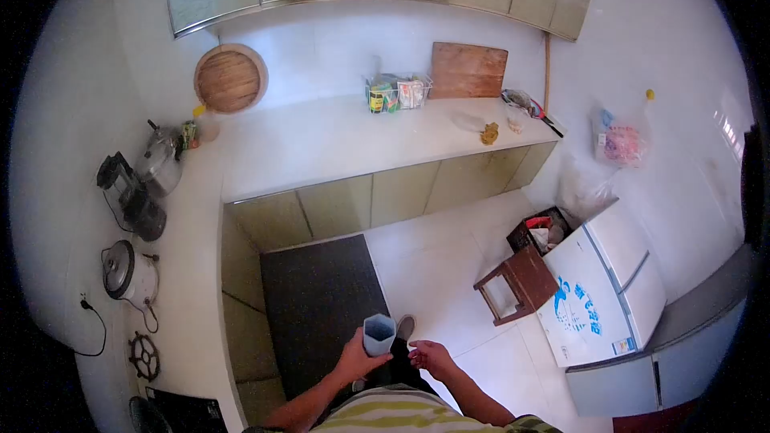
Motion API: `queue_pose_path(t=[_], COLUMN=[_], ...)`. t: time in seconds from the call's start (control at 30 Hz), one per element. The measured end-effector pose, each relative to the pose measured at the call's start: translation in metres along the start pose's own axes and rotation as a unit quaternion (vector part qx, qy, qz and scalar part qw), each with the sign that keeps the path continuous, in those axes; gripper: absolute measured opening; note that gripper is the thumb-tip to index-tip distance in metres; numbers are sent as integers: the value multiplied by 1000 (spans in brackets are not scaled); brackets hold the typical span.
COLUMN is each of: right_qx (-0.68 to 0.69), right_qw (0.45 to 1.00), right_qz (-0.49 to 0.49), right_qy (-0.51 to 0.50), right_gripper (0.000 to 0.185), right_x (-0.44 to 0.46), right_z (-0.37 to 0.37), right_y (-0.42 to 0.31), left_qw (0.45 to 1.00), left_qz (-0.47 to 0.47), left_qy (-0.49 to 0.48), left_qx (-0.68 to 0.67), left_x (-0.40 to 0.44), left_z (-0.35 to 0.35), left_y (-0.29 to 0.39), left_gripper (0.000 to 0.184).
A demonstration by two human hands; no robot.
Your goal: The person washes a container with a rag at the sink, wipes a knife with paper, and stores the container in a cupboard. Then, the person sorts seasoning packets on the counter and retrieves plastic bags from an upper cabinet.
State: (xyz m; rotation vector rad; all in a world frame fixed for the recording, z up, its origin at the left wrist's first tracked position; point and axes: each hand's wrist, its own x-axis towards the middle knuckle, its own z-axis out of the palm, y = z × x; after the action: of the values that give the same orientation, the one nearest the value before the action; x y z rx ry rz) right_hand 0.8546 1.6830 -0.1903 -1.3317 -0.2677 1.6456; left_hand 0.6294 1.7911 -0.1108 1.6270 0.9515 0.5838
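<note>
My left hand (358, 359) is wrapped round a grey-blue cup (378, 335) with an angular rim, held in front of my body. The cup's mouth faces up towards me, and I see no contents clearly. Just to the right of the cup, my right hand (433, 358) hovers with loosely curled fingers that stand apart. Nothing is visible in it, and it does not touch the cup. Below the hands are my shoe (407, 325) and dark trousers.
A dark mat (321, 305) lies by the L-shaped white counter (321, 148). On the counter stand a blender (138, 204), a pressure cooker (160, 162), a rice cooker (128, 271), a wire basket (399, 95) and a cutting board (468, 70). A wooden stool (525, 285) and chest freezer (589, 305) are at right.
</note>
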Motion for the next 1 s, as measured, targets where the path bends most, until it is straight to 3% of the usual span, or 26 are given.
queue_pose_path(t=[0.13, 0.23, 0.33, 0.4, 0.47, 0.5, 0.57, 0.6, 0.7, 0.83, 0.9, 1.0], right_qx=[-87, -104, -151, -182, -229, -231, -283, -283, -259, -213, -225, -239], right_qw=[993, 991, 982, 972, 937, 935, 871, 868, 867, 893, 894, 892], right_qz=[74, 62, 45, 45, -41, -39, -107, -74, -122, -76, -59, -28], right_qy=[-6, -48, -107, -143, -260, -266, -387, -401, -408, -390, -383, -383], right_gripper=[36, 36, 39, 40, 41, 41, 43, 44, 45, 46, 48, 50], right_x=[69, 127, 178, 197, 221, 232, 251, 260, 268, 283, 301, 318], right_z=[-2, 5, 31, 47, 57, 61, 66, 63, 58, 48, 46, 56], right_y=[-36, -80, -136, -181, -222, -238, -266, -278, -310, -301, -292, -303], left_qw=[998, 991, 968, 971, 969, 967, 968, 967, 975, 985, 984, 980], left_qz=[-50, -103, -194, -128, -71, -73, -58, -45, -53, -51, -93, -119], left_qy=[-4, 14, 132, 191, 237, 243, 236, 248, 204, 157, 144, 145], left_qx=[44, 84, 91, 58, 5, 5, 67, 26, 68, 43, 40, -60], left_x=[25, 54, 93, 132, 177, 195, 233, 246, 274, 297, 311, 330], left_z=[-18, -34, -48, -49, -40, -36, -28, -22, -29, -34, -41, -50], left_y=[-30, -20, 12, 5, 3, 7, 41, 40, 59, 40, 47, 13], left_gripper=[79, 79, 77, 75, 72, 72, 71, 71, 72, 75, 76, 80])
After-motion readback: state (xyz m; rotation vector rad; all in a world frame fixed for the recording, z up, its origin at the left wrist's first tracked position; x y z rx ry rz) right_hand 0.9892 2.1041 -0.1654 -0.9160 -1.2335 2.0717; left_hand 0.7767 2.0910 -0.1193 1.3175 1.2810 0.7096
